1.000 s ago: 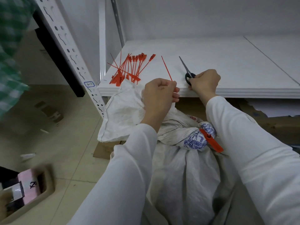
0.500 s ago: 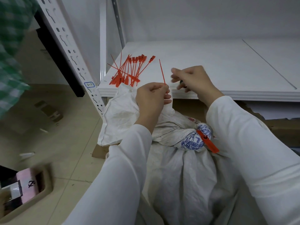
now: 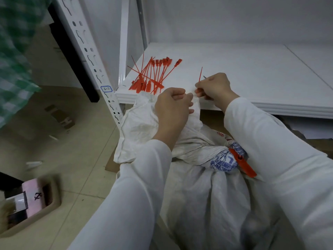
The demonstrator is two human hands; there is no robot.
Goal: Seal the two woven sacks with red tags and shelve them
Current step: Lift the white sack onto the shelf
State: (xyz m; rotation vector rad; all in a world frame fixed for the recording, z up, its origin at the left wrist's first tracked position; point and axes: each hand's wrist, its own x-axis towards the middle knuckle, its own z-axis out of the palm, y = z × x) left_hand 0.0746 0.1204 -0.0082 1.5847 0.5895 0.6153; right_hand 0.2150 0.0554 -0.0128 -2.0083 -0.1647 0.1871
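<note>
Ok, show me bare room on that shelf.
Free: the shelf right of the right hand, back to the wall. Crowded: the front-left corner under loose red tags; the front edge, where the left hand grips the sack, the right a tag.

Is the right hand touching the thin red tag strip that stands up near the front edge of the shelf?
Touching. The head view shows the right hand pinching the thin red tag strip between its fingertips; the strip rises straight out of the pinch.

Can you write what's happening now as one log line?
left hand: grips sack top | right hand: pinches red tag tail | sealing tag: on sack neck | spare tags: on shelf
</note>
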